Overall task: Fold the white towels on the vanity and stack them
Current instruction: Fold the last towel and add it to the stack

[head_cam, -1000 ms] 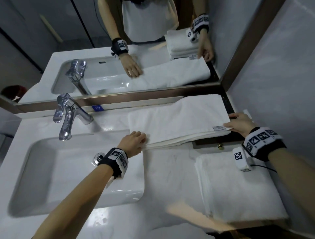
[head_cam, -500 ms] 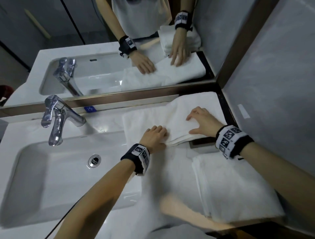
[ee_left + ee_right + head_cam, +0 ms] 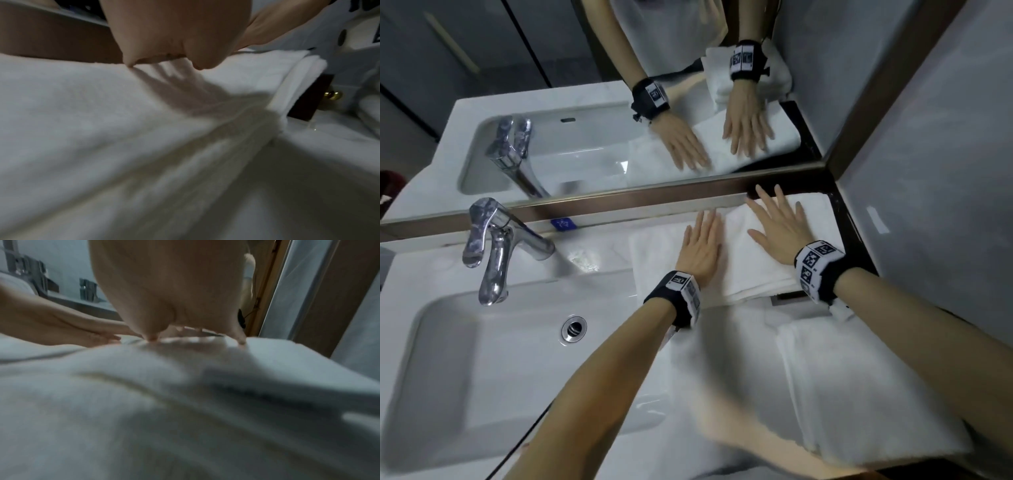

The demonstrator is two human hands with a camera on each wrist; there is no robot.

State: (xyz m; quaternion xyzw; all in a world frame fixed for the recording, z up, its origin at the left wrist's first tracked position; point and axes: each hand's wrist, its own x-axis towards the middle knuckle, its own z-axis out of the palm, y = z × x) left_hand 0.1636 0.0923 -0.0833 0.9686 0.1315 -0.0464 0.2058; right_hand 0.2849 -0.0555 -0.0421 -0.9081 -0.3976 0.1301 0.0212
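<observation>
A white towel [image 3: 743, 263] lies folded on the vanity against the mirror frame, right of the basin. My left hand [image 3: 702, 240] lies flat on its left half, fingers straight and pointing at the mirror. My right hand [image 3: 779, 219] presses flat on the right half, fingers spread. The left wrist view shows the palm [image 3: 176, 32] over the towel [image 3: 102, 129]; the right wrist view shows the palm [image 3: 174, 288] on the cloth [image 3: 144, 402]. A stack of folded white towels [image 3: 859, 394] sits nearer me on the right.
A chrome tap [image 3: 496, 246] stands at the back left of the white basin [image 3: 448, 359], whose drain [image 3: 574, 328] is in the middle. The mirror [image 3: 585, 102] runs along the back. A grey wall [image 3: 945, 171] closes the right side. A dark tray edge [image 3: 787, 297] shows under the towel.
Both hands moved from the towel's ends onto its top and opened flat. The right end has been folded over to the left, so the towel is shorter and thicker.
</observation>
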